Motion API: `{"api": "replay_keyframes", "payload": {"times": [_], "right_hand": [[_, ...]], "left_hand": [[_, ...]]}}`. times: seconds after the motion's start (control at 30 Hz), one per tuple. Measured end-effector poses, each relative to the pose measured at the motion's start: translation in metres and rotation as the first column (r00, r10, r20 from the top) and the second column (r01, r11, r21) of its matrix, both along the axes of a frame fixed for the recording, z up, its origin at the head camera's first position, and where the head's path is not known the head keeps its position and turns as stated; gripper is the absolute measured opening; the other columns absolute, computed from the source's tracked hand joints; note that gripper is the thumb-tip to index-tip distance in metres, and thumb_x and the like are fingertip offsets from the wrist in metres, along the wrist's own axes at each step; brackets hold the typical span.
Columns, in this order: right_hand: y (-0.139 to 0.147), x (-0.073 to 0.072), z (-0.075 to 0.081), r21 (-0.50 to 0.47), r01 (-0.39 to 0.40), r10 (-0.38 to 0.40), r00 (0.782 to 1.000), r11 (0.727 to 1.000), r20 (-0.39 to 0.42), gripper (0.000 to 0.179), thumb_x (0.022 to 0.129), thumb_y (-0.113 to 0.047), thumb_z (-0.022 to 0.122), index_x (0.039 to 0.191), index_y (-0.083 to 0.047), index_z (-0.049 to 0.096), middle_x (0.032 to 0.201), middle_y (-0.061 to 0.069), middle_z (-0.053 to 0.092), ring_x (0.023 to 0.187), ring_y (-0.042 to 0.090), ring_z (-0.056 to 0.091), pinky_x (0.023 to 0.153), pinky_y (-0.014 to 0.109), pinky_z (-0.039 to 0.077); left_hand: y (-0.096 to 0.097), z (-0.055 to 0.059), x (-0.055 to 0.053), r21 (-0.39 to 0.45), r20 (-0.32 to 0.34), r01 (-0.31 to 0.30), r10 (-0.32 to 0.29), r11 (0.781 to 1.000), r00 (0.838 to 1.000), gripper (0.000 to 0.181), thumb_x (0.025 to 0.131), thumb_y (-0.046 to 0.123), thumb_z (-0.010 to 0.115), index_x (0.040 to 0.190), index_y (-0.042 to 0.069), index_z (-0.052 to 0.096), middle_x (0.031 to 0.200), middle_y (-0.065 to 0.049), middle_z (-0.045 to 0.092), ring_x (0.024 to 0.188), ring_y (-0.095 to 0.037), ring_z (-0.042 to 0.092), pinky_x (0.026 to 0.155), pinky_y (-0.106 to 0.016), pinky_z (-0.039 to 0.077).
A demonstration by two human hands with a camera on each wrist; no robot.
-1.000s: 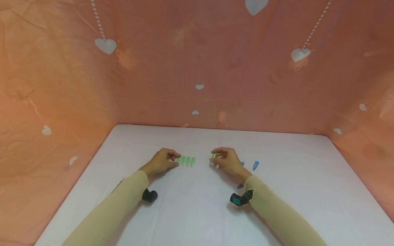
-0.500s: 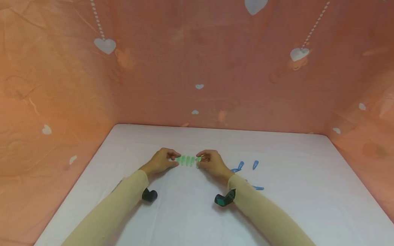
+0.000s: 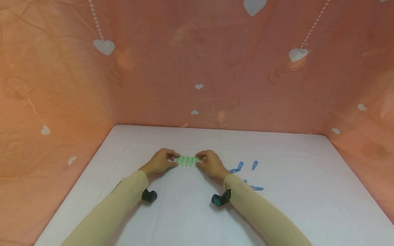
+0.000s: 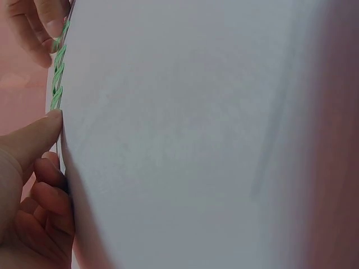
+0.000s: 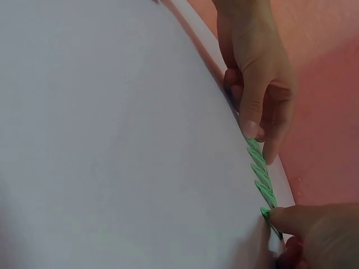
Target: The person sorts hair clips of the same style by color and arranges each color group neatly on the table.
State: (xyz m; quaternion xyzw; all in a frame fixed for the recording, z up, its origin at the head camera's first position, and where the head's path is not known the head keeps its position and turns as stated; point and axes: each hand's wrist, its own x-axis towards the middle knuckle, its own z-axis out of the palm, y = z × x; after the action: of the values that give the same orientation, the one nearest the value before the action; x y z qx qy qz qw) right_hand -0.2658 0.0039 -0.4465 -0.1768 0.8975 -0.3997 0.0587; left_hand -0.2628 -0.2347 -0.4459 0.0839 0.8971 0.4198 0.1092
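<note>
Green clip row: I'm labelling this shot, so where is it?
In the head view, the green clip row lies between the left hand and the right hand, left of the blue clips.

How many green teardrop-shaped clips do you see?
5 green clips in a row: one at the left hand, three in the middle, one pinched by the right hand. More may be hidden.
</note>
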Motion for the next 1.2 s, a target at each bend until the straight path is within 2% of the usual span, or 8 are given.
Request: {"api": "replay_keyframes", "payload": {"times": [0.1,0.17,0.5,0.7,1.2], "right_hand": [[-0.0015,0.0015,-0.0011,0.02,0.002,-0.001,1.0,1.0,-0.031,0.028,0.091,-0.008,0.071,0.117,0.0,0.071,0.121,0.017,0.069,0.116,0.032,0.062,0.104,0.046,0.048],[-0.0024,0.0021,-0.002,0.031,0.007,-0.005,0.999,0.999,-0.044,0.026,0.091,-0.009,0.071,0.116,-0.001,0.071,0.119,0.017,0.069,0.118,0.033,0.062,0.105,0.047,0.046],[-0.0027,0.0023,-0.0036,0.055,0.016,-0.013,0.998,0.998,-0.058,0.025,0.092,-0.011,0.07,0.115,-0.002,0.072,0.117,0.016,0.07,0.118,0.034,0.061,0.107,0.048,0.045],[-0.002,0.0011,-0.0034,0.041,0.021,-0.019,0.999,0.999,-0.046,0.025,0.092,-0.011,0.07,0.115,-0.002,0.073,0.116,0.016,0.07,0.118,0.033,0.061,0.107,0.047,0.045],[-0.0005,-0.001,-0.0056,0.023,0.012,-0.011,1.0,1.0,-0.026,0.026,0.092,-0.012,0.071,0.116,-0.003,0.072,0.121,0.016,0.07,0.123,0.033,0.06,0.11,0.047,0.044]], "left_hand": [[-0.001,-0.0013,0.0007,0.002,-0.002,0.001,-0.001,1.0,1.0,0.032,0.09,0.009,0.074,0.122,0.004,0.07,0.099,-0.006,0.066,0.117,-0.029,0.057,0.115,-0.053,0.037],[-0.0016,-0.0023,0.001,0.004,-0.007,0.002,-0.002,1.0,1.0,0.032,0.09,0.009,0.074,0.121,0.004,0.07,0.099,-0.006,0.066,0.118,-0.029,0.057,0.116,-0.055,0.036],[-0.0013,-0.0019,0.0008,0.003,-0.013,-0.009,0.009,1.0,1.0,0.033,0.089,0.009,0.075,0.121,0.005,0.071,0.095,-0.004,0.064,0.111,-0.026,0.056,0.112,-0.052,0.038],[0.0004,0.0,0.0005,0.001,-0.013,-0.018,0.018,1.0,1.0,0.033,0.088,0.01,0.076,0.121,0.007,0.071,0.091,-0.002,0.061,0.111,-0.026,0.055,0.11,-0.05,0.038],[0.0003,-0.0037,-0.0013,0.008,-0.008,-0.023,0.023,1.0,1.0,0.035,0.087,0.009,0.077,0.122,0.005,0.071,0.088,-0.001,0.061,0.11,-0.025,0.055,0.109,-0.048,0.037]]}}
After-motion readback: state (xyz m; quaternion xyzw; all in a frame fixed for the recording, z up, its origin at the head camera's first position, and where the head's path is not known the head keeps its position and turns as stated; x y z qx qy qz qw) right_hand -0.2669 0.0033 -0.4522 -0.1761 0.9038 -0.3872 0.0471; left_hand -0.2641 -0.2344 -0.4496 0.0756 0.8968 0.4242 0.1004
